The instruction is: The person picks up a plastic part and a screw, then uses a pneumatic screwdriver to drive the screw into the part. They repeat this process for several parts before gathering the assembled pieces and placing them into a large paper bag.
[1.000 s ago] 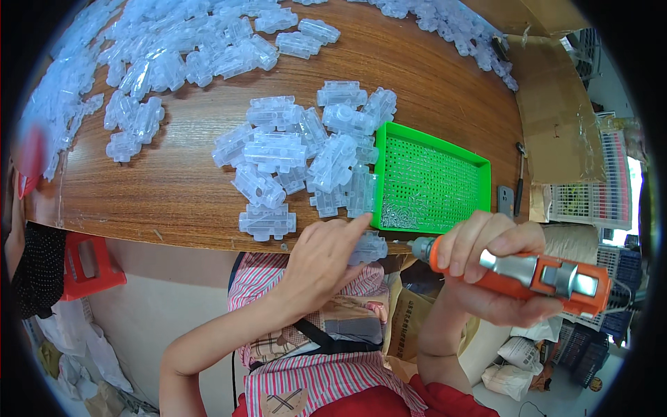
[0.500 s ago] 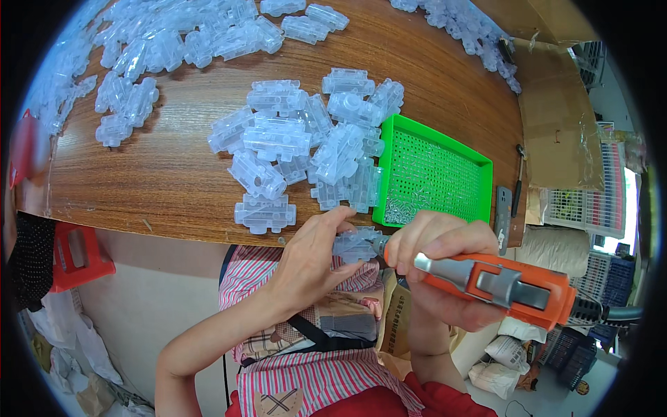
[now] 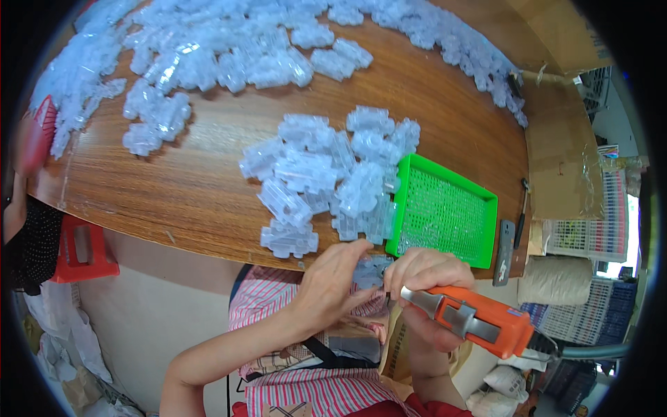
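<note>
My left hand (image 3: 335, 286) grips a clear plastic housing (image 3: 369, 271) at the table's front edge, its fingers along the left side of the part. An orange electric screwdriver (image 3: 479, 318) with a metal collar lies in my right hand (image 3: 425, 292), which is wrapped round its front end. The tool's tip points left at the housing; whether it touches a screw is hidden by my fingers. Just beyond, a green perforated tray (image 3: 495, 233) holds many small silvery screws. A loose pile of similar clear housings (image 3: 306, 170) lies left of the tray.
Large heaps of clear housings (image 3: 229, 52) cover the table's far side. A dark-handled tool (image 3: 520, 222) and a grey flat object (image 3: 504, 254) lie right of the tray, near a cardboard sheet (image 3: 563, 146). Another person's arm (image 3: 17, 201) shows at far left, above a red stool (image 3: 83, 250).
The view has shifted, so the table and its contents sit lower and further right. The screwdriver's rear has swung a little down and left in the picture. Both hands keep their holds.
</note>
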Demonstrator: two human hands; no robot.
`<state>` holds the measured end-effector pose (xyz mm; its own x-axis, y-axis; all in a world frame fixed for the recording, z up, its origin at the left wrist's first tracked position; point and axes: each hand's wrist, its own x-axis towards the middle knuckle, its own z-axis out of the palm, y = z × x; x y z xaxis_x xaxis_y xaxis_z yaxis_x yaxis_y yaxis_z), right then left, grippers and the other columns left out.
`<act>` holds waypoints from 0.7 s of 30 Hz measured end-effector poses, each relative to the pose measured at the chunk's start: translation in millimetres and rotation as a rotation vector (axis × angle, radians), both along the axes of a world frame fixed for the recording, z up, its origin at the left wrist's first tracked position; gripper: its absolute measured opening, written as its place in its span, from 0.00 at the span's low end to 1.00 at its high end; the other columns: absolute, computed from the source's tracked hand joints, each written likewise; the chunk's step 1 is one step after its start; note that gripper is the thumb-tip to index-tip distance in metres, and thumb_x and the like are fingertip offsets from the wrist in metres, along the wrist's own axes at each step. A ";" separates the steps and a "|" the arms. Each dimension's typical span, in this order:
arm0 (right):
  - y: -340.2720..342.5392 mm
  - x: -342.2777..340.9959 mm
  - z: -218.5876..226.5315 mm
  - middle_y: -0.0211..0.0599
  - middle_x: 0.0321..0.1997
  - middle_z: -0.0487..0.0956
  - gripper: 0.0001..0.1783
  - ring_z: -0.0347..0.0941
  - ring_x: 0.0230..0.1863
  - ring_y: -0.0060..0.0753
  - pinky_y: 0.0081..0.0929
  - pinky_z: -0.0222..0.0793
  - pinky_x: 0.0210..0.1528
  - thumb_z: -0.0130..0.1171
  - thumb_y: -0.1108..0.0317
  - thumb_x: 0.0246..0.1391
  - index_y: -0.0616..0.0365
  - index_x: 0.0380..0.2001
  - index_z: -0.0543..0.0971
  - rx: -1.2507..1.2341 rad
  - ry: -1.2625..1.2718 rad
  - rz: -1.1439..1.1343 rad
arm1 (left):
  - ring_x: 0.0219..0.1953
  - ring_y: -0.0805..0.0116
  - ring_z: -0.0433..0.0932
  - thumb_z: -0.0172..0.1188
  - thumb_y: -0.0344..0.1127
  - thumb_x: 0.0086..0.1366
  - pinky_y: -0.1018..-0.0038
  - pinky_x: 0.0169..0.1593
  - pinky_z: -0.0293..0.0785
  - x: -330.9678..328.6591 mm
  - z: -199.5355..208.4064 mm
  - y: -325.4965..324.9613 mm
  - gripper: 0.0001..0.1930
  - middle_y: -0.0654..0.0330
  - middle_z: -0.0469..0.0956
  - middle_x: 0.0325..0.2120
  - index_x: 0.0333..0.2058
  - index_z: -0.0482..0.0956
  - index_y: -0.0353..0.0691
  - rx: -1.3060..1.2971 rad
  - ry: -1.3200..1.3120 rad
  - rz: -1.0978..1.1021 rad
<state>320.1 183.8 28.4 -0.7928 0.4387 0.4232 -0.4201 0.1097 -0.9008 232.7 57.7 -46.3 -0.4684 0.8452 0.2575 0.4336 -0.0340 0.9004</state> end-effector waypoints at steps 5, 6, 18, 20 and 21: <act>6.5 -7.2 17.9 0.38 0.21 0.73 0.36 0.68 0.20 0.29 0.25 0.67 0.19 0.60 0.37 0.51 0.66 0.37 0.71 -0.223 0.046 0.013 | 0.46 0.49 0.73 0.69 0.35 0.51 0.60 0.49 0.72 3.5 14.6 -7.3 0.30 0.50 0.74 0.42 0.51 0.69 0.36 -0.103 0.105 -0.017; 12.2 -9.1 26.0 0.35 0.19 0.71 0.39 0.66 0.18 0.28 0.25 0.67 0.17 0.53 0.32 0.54 0.65 0.38 0.67 -0.203 0.098 0.027 | 0.46 0.50 0.74 0.70 0.35 0.51 0.60 0.49 0.72 1.0 25.7 -12.6 0.28 0.50 0.74 0.42 0.50 0.70 0.36 -0.132 0.165 0.008; 36.2 2.9 36.3 0.33 0.19 0.67 0.39 0.64 0.17 0.23 0.21 0.66 0.17 0.56 0.31 0.51 0.63 0.36 0.66 -0.151 0.092 -0.272 | 0.47 0.46 0.73 0.66 0.40 0.58 0.59 0.50 0.70 -154.7 41.9 -64.5 0.26 0.45 0.75 0.43 0.51 0.69 0.33 -0.389 0.241 0.500; 37.1 4.7 38.8 0.34 0.20 0.67 0.39 0.64 0.17 0.22 0.21 0.65 0.16 0.56 0.32 0.51 0.63 0.36 0.65 -0.144 0.094 -0.306 | 0.44 0.46 0.75 0.64 0.42 0.60 0.59 0.48 0.71 -153.5 50.1 -63.4 0.23 0.47 0.78 0.40 0.49 0.72 0.36 -0.368 0.238 0.483; 38.8 5.6 39.4 0.34 0.20 0.67 0.39 0.64 0.17 0.22 0.21 0.65 0.16 0.56 0.32 0.51 0.63 0.36 0.65 -0.145 0.097 -0.305 | 0.43 0.47 0.76 0.63 0.43 0.61 0.59 0.46 0.72 -157.0 56.1 -63.2 0.20 0.48 0.79 0.38 0.47 0.74 0.37 -0.416 0.179 0.503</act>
